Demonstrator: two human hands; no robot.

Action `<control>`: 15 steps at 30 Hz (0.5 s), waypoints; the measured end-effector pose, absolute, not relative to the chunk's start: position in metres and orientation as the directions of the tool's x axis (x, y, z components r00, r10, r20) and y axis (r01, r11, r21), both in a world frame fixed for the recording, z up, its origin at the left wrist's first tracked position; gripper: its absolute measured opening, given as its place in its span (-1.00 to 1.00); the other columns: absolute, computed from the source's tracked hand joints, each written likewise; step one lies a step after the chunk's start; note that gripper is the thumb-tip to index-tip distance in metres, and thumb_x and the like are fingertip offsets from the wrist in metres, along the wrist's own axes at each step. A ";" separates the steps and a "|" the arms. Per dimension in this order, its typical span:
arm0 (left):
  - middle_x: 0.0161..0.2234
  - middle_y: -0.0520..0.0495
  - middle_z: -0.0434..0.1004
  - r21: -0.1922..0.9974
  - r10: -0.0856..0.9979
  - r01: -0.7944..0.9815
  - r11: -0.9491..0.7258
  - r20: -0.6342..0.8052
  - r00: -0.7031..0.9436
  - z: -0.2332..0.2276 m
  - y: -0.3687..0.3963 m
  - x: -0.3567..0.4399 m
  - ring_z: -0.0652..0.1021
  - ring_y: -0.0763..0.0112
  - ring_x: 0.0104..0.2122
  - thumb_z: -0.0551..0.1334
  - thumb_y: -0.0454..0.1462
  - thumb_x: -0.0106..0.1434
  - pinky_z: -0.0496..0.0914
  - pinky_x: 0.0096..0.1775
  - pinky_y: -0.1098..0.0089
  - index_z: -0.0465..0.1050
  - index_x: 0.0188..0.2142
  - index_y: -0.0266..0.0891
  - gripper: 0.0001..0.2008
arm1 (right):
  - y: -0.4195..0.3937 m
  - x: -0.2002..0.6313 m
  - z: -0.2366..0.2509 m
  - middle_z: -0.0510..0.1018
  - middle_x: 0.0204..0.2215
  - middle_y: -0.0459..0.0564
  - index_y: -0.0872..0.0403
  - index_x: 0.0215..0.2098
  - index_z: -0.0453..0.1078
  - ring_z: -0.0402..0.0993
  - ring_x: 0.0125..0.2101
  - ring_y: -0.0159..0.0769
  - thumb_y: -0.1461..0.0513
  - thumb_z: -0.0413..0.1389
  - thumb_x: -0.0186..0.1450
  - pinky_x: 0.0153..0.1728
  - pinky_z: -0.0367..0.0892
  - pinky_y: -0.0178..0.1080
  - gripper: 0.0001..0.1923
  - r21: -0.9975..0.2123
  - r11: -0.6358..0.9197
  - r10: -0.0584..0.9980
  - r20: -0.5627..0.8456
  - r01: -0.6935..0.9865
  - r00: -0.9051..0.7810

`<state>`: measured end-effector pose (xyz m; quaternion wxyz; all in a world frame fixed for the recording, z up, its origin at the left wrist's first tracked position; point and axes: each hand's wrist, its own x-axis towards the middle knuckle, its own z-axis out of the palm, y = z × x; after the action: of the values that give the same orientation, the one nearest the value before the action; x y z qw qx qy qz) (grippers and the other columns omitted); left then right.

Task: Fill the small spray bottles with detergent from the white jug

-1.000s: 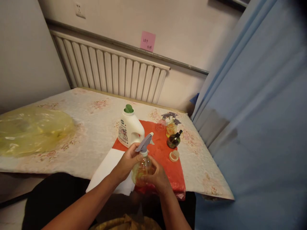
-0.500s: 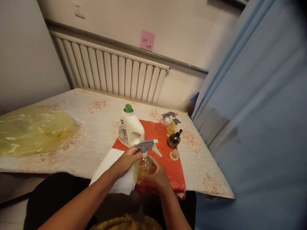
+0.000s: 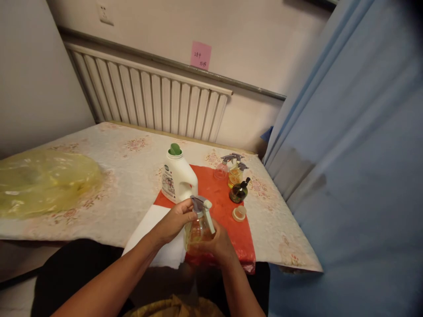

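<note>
Right hand [image 3: 216, 244] wrapped round the body of a spray bottle [image 3: 197, 229], held upright over the near edge of the worktop [image 3: 132, 176]. Left hand [image 3: 176, 219] pinching the grey spray head [image 3: 199, 204] at the neck. Under the hands, white paper [image 3: 148, 229] and a red cloth [image 3: 228, 211]. Just beyond, a white jug [image 3: 178, 178] with a green cap. Further right, a small lid [image 3: 239, 213], a dark bottle [image 3: 239, 192], two more sprayers [image 3: 231, 169]. Far left, a yellow bag [image 3: 42, 180].

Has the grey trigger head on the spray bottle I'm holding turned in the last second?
Yes. The trigger head has swung round: its nozzle first pointed toward the white detergent jug, and now the lever hangs toward the camera, over the right hand.
</note>
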<state>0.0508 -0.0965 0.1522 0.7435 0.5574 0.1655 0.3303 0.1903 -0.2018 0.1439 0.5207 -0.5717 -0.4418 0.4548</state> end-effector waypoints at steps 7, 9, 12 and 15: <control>0.12 -0.19 0.52 0.967 0.743 -0.251 0.041 0.138 0.655 0.147 -0.096 0.047 0.50 0.13 0.12 0.36 -0.08 0.21 0.31 0.15 0.19 0.39 0.14 -0.18 -0.46 | -0.197 0.204 0.136 0.66 -0.15 0.02 0.08 0.03 0.46 0.57 -0.11 -0.03 0.22 0.42 -0.14 -0.12 0.49 -0.10 -0.27 -0.998 -0.052 0.963 -0.045 0.020 0.266; 0.06 -0.19 0.56 0.991 0.832 -0.130 -0.031 0.098 0.546 0.135 -0.092 0.040 0.52 0.15 0.09 0.29 -0.03 0.26 0.32 0.14 0.19 0.40 0.10 -0.19 -0.52 | -0.191 0.216 0.133 0.66 -0.16 0.04 0.09 0.04 0.46 0.56 -0.08 0.02 0.18 0.42 -0.13 -0.08 0.48 -0.06 -0.26 -0.997 -0.049 0.938 -0.027 0.055 0.346; -0.16 -0.13 0.63 0.965 0.899 0.206 -0.164 0.060 0.434 0.102 -0.076 0.021 0.60 0.16 -0.14 0.18 0.02 0.30 0.43 -0.04 0.19 0.45 -0.09 -0.21 -0.61 | -0.176 0.236 0.131 0.66 -0.13 0.07 0.11 0.08 0.45 0.57 -0.06 0.05 0.15 0.42 -0.12 -0.05 0.47 -0.03 -0.22 -0.994 -0.034 0.896 0.015 0.102 0.445; -0.23 -0.11 0.62 0.809 0.930 0.499 -0.311 0.150 0.337 0.061 -0.049 -0.004 0.58 0.14 -0.19 0.13 -0.02 0.28 0.44 -0.10 0.16 0.45 -0.20 -0.19 -0.68 | -0.154 0.253 0.130 0.66 -0.11 0.07 0.10 0.10 0.44 0.59 -0.09 0.02 0.13 0.41 -0.10 -0.07 0.48 -0.06 -0.22 -0.988 -0.036 0.885 0.037 0.147 0.465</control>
<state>-0.0044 -0.0492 0.0615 0.3380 0.7443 0.4799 0.3184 0.2528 -0.1540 0.1303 0.5662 -0.6417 -0.4020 0.3256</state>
